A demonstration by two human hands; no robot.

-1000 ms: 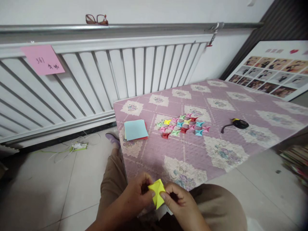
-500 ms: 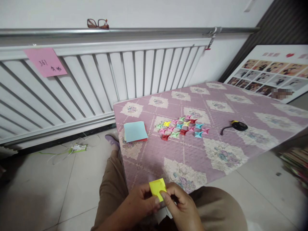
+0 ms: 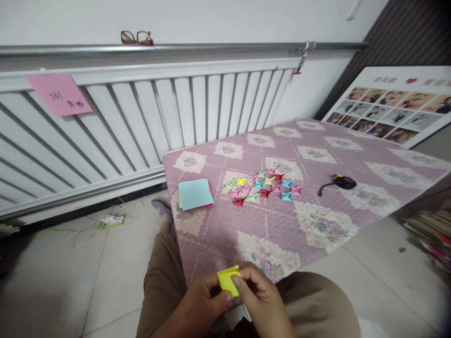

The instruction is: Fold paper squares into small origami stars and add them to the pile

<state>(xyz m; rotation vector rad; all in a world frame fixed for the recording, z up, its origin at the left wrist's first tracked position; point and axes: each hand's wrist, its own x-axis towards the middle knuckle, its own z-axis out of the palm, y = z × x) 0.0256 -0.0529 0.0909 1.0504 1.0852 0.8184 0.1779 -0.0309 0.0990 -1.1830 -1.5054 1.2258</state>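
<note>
- Yellow paper (image 3: 226, 282), one piece, folded; held above the near edge of the table, at the bottom of the view; lower corner and back hidden by thumbs and fingers.
- Left hand (image 3: 204, 300): pinching the paper's left side, thumb in front; fingertips behind it out of sight.
- Right hand (image 3: 262, 298): pinching the right side, thumb pressed on the front; other fingers curled, partly hidden.
- Legs in brown trousers (image 3: 313, 300): cut off at the bottom; right knee covers part of the table's near edge.
- Flowered tablecloth (image 3: 221, 234): far right corner runs out of view.
- Paper stack (image 3: 195, 193): blue sheet on top hides most of those beneath; red and pale edges show.
- Small folded papers (image 3: 259, 185), many colours: grouped in rows right of the stack; folds too small to read.
- Black object (image 3: 344, 182) with a tail: kind unclear.
- Photo board (image 3: 391, 110): right side cut off, lettering blurred.
- Pile (image 3: 430, 232), right edge: dim, cut off.
- Glasses (image 3: 137, 37): on the pipe (image 3: 211, 47) above the radiator (image 3: 211, 103).
</note>
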